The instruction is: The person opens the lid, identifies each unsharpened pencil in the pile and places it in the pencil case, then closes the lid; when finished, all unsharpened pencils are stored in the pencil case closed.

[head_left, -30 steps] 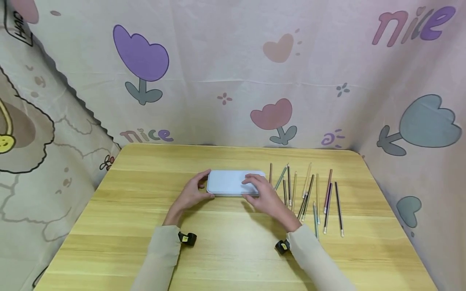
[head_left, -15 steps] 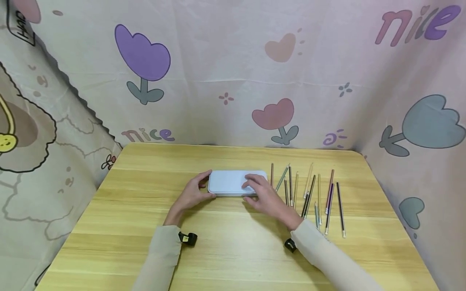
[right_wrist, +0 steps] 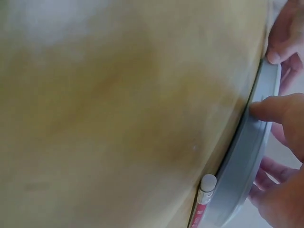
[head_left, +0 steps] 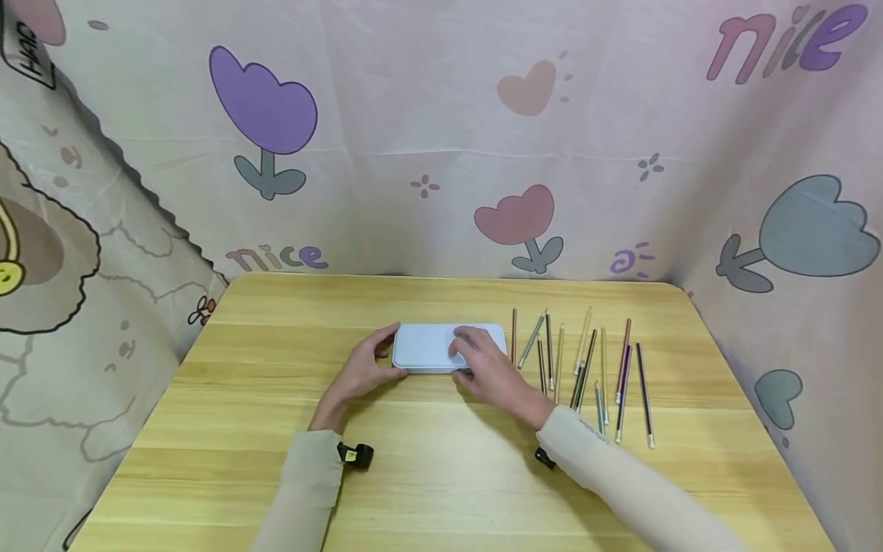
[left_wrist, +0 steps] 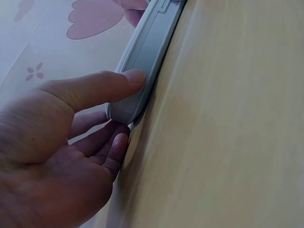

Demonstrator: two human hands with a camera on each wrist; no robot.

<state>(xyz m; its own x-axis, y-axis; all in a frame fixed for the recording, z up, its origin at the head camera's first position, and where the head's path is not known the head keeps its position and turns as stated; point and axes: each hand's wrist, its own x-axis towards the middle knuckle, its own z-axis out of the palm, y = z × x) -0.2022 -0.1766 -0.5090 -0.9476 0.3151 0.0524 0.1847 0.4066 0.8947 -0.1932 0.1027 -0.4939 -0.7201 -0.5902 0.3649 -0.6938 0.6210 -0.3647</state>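
Observation:
A flat, pale grey-white pencil case [head_left: 421,345] lies on the table with its lid down. My left hand [head_left: 362,364] grips its left end, thumb along the front side [left_wrist: 140,61] and the other fingers bent around the end. On its right half is my right hand [head_left: 486,368], with curved fingers over the lid and the thumb low on the front side. In the right wrist view, that thumb [right_wrist: 266,108] presses the front side near the middle. The left wrist view shows a small rectangular latch outline [left_wrist: 164,4] there. Anything inside the case is hidden.
Several loose pencils [head_left: 645,395] lie spread to the right of the case, some under the right forearm's line. A pencil with a white eraser [right_wrist: 207,185] lies close beside the case's right end. A printed curtain [head_left: 386,100] hangs behind the wooden table [head_left: 276,307].
My right hand has slid slightly left along the case, its fingers more bent, and the right forearm has swung outward to the right. The left hand and the case have stayed put.

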